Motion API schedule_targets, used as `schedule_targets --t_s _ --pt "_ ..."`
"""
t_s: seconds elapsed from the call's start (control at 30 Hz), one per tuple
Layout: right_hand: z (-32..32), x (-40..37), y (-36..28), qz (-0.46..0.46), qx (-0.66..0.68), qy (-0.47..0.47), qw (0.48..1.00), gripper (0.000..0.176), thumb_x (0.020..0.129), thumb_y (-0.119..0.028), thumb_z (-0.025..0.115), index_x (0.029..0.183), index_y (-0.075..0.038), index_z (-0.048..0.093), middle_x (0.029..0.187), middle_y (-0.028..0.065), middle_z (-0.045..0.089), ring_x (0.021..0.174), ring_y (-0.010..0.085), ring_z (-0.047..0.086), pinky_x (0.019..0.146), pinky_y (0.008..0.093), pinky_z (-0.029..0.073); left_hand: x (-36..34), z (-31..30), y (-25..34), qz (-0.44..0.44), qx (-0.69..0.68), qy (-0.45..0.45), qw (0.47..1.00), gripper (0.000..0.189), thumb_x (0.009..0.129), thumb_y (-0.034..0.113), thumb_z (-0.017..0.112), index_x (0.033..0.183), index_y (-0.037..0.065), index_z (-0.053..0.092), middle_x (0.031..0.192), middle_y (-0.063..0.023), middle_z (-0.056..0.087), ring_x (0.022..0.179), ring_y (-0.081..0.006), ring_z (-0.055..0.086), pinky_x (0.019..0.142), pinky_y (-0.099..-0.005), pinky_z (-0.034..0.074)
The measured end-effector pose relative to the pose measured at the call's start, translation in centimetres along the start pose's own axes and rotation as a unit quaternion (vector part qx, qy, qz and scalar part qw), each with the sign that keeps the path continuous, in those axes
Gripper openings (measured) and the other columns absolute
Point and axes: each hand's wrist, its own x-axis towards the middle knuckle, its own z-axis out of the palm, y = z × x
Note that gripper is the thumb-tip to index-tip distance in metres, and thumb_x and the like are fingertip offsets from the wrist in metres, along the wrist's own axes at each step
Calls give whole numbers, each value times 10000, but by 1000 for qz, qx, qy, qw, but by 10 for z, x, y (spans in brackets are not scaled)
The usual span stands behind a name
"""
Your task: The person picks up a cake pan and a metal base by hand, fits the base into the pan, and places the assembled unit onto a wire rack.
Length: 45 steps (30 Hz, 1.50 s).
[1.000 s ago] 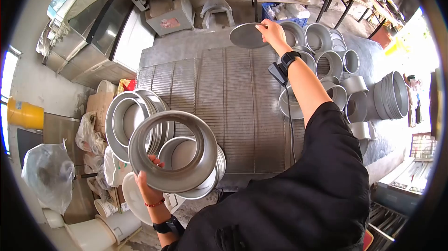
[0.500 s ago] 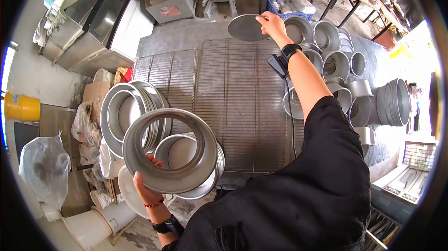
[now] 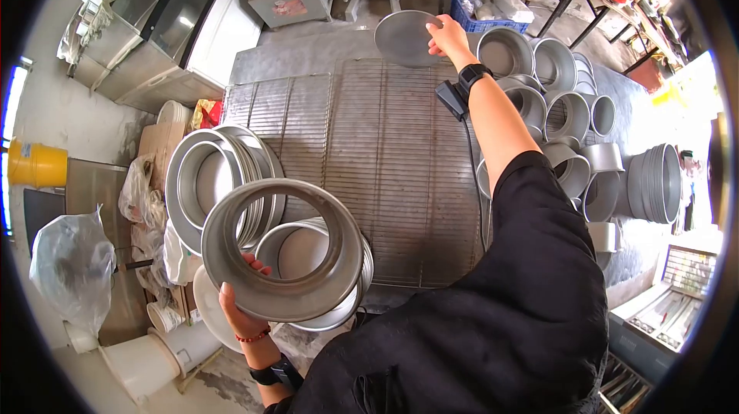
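Note:
My left hand (image 3: 245, 308) is closed on the lower rim of a round metal cake pan ring (image 3: 223, 260); its middle is open and I see through it. Far out at the back of the table, my right hand (image 3: 448, 36) pinches the right edge of a flat grey metal disc (image 3: 404, 38), a loose cake pan base. Behind the ring, nested cake pans (image 3: 265, 160) lean on their sides at the left. More stacked pans (image 3: 366, 268) sit just under it, partly hidden by it.
Wire racks (image 3: 392, 167) lie across the metal table. Several pan rings (image 3: 566, 117) crowd its right side, with a nested stack of pans (image 3: 654, 183) beyond. A blue crate (image 3: 493, 25) stands behind. A cable (image 3: 473, 175) hangs from my right wrist device.
My right hand has tilted the disc up a little so more of its face shows. The view has shifted slightly; my left hand holds the ring nearly still.

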Motion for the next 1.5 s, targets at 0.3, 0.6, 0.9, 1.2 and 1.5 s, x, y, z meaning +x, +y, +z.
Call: schedule_targets --t_s 0.3,0.6,0.9,1.2,1.5 --pt "19 62 39 -20 -275 28 961 699 888 -350 645 1451 -67 344 1017 136 688 619 173 667 511 310 513 0 -1 -4 -13 -25 4 1000 601 924 412 511 1285 -68 508 1211 -183 587 1039 -263 637 901 -426 544" --pt "11 52 52 76 -36 -102 991 543 850 -287 682 1237 8 441 870 119 664 637 190 668 486 303 510 8 16 1 -25 -8 -6 1000 629 902 439 541 1274 -68 511 1192 -174 592 1014 -262 635 899 -413 537" --pt "2 30 55 87 50 -167 981 843 862 -282 688 1512 -60 199 1019 142 584 733 202 641 624 355 530 51 54 0 -51 57 -76 994 671 826 424 622 1291 -36 472 1136 -149 591 964 -225 624 862 -382 536" --pt "-10 -15 26 49 128 -208 968 728 860 -535 659 1297 15 471 998 96 618 728 171 655 567 306 510 97 129 -8 -24 101 -153 983 700 866 252 641 1446 10 334 1119 -137 596 968 -209 629 876 -359 533" --pt "-98 -182 -41 -42 31 -402 914 565 898 -485 637 1104 41 602 854 81 643 610 137 635 487 256 507 143 174 -33 -17 84 -223 971 681 917 268 652 1470 11 348 1176 -133 607 1028 -197 616 885 -337 491"
